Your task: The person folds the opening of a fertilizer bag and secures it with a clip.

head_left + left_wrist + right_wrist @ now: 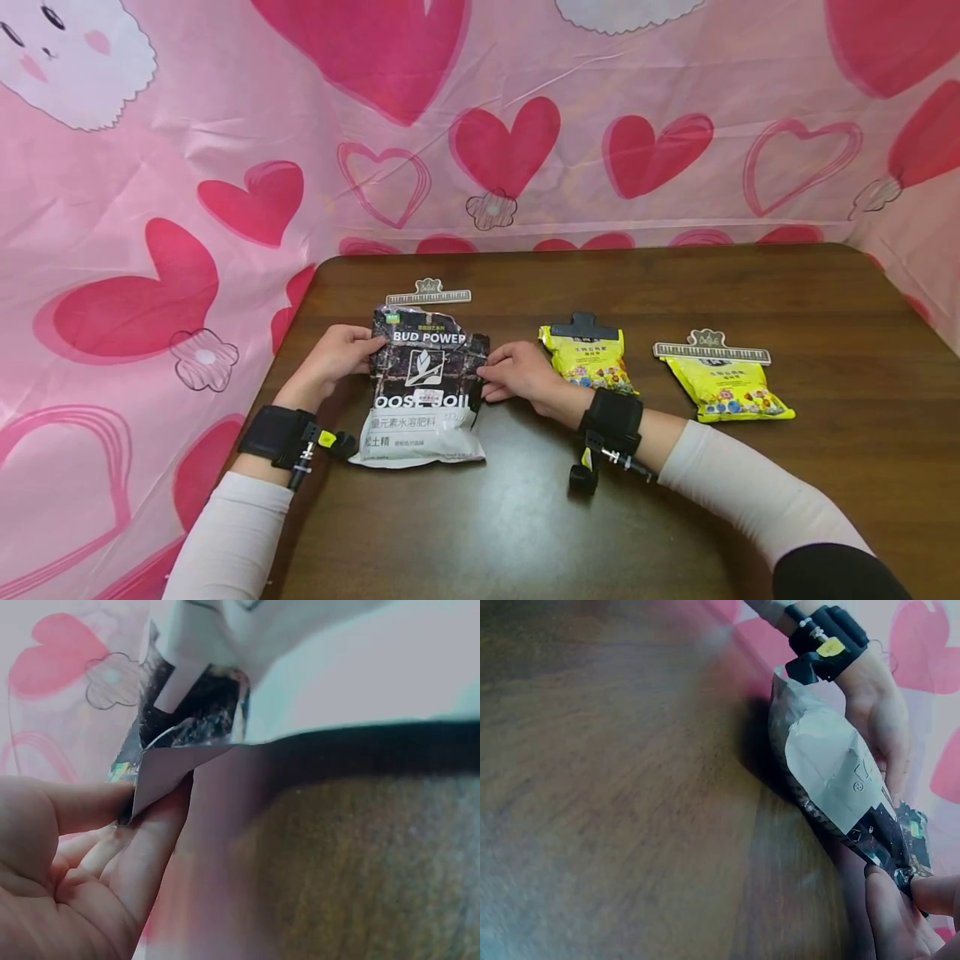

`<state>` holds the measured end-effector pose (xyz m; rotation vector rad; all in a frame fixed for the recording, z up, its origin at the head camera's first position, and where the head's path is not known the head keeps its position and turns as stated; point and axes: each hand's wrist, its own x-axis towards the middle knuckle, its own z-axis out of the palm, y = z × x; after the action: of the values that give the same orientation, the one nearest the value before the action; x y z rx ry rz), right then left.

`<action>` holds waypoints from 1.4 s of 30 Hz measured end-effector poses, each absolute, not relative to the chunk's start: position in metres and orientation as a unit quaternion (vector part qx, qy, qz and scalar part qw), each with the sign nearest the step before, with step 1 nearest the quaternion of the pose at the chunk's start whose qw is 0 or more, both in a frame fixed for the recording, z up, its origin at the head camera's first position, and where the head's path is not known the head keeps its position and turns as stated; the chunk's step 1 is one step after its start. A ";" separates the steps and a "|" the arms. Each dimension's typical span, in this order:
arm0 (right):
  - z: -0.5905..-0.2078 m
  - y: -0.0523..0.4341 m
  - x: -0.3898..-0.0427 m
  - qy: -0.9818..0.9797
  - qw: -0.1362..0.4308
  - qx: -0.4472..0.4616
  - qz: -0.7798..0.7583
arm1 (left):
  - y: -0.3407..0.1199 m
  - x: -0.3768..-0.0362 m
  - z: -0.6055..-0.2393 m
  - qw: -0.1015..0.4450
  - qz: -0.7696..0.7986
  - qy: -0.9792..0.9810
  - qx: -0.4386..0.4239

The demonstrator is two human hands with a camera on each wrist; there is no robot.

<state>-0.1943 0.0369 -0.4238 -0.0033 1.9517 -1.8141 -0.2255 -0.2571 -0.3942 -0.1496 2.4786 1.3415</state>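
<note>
A dark and white pouch (pixel 424 392) printed "BUD POWER" lies on the brown table (pixel 675 283), its top pointing away from me. My left hand (pixel 339 353) grips its upper left edge; in the left wrist view the thumb and fingers (pixel 90 847) pinch a folded corner of the pouch (pixel 161 769). My right hand (pixel 513 373) holds the upper right edge, and in the right wrist view its fingertips (pixel 891 904) pinch the pouch (pixel 832 769) near its dark top. The left hand (pixel 881 712) shows on the pouch's far side there.
A silver ruler-shaped bag clip (pixel 428 294) lies just behind the pouch. To the right lie two yellow packets: one (pixel 588 358) shut with a black clip (pixel 583 326), one (pixel 726 387) shut with a silver clip (pixel 711 350). Pink heart-print cloth (pixel 225 167) walls the table.
</note>
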 end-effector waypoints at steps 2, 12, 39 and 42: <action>-0.422 0.038 -0.194 0.710 0.234 0.000 -0.665 | -0.257 -0.224 -0.392 0.152 0.471 0.867 -0.056; -0.418 0.044 -0.189 0.704 0.199 -0.022 -0.681 | -0.254 -0.219 -0.380 0.108 0.478 0.871 -0.036; -0.375 0.094 -0.192 0.788 0.050 -0.135 -0.598 | -0.219 -0.202 -0.342 -0.049 0.560 0.822 0.085; -0.371 0.101 -0.190 0.796 0.032 -0.147 -0.587 | -0.215 -0.200 -0.340 -0.053 0.567 0.816 0.105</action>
<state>-0.1901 0.1013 -0.3713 -0.4532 2.4507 -1.8065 -0.1998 -0.2146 -0.3399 0.3412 2.6528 1.8430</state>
